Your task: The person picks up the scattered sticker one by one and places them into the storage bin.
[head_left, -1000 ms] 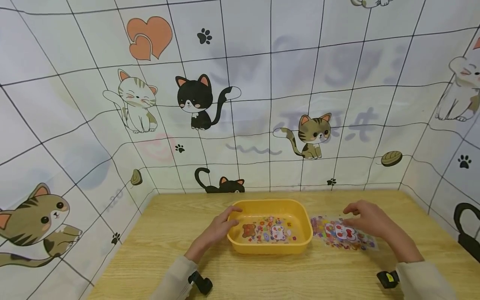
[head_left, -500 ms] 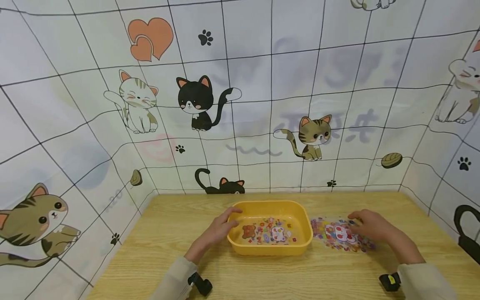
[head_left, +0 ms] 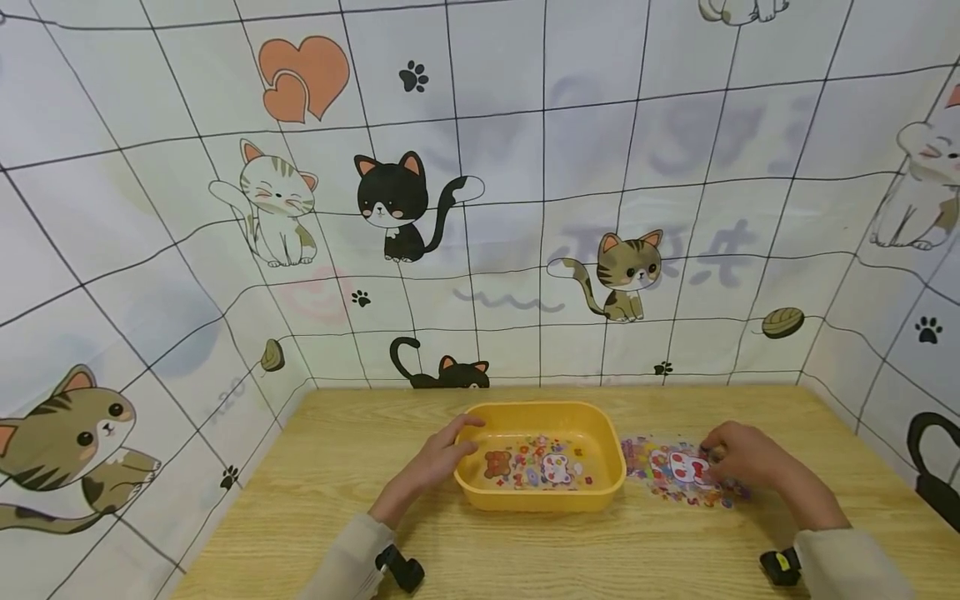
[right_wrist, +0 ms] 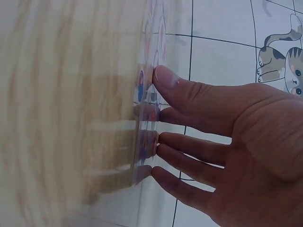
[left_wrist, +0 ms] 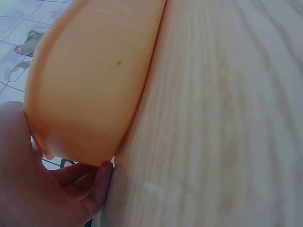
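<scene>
A yellow plastic basin sits on the wooden table. In it lie colourful printed pieces, with a brown bear and a white animal face showing. My left hand grips the basin's left end; in the left wrist view, its fingers curl round the outer wall. To the right, a clear plastic sheet printed with a white face, a red bow and small bright motifs lies flat. My right hand is over its right part. In the right wrist view, the thumb and fingertips touch its surface, spread apart.
Behind the table hangs a white gridded cloth printed with cats, closing in the back and both sides. A black strap-like shape stands at the right edge. Each wrist wears a small black camera.
My right hand has come down onto the right part of the clear sheet, and its fingers have drawn in. The left hand and the basin have stayed in place.
</scene>
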A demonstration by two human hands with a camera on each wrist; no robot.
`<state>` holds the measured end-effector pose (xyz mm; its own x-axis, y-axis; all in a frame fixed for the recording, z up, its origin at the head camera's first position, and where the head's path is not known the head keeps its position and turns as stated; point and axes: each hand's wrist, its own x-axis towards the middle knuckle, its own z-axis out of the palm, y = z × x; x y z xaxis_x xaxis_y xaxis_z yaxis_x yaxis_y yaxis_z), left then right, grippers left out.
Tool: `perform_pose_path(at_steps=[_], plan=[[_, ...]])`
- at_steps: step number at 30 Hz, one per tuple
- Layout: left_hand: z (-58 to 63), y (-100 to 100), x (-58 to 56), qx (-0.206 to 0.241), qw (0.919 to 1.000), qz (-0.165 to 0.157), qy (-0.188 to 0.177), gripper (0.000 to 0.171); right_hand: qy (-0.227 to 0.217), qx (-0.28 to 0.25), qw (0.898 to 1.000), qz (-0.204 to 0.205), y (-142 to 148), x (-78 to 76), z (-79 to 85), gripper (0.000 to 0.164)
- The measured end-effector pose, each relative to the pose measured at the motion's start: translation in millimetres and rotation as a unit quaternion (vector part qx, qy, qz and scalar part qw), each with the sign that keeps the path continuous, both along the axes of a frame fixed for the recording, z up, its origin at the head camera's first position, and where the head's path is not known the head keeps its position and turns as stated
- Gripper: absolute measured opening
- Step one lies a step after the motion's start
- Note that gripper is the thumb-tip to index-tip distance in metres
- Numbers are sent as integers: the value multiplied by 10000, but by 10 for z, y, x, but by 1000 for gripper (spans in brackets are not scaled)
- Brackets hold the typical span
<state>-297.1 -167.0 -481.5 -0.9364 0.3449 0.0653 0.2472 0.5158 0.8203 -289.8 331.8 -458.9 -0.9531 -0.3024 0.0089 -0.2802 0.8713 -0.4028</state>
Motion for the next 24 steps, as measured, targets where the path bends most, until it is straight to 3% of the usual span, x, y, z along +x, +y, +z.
perform_pose_path(at_steps=[9, 24], plan=[[-14, 0, -8, -20, 10000, 34, 27, 36, 185, 265, 9995, -34, -31, -14, -27, 33], [-28, 2, -23, -33, 10000, 11, 34, 36, -71, 511, 9980, -373, -117, 30, 42, 18]])
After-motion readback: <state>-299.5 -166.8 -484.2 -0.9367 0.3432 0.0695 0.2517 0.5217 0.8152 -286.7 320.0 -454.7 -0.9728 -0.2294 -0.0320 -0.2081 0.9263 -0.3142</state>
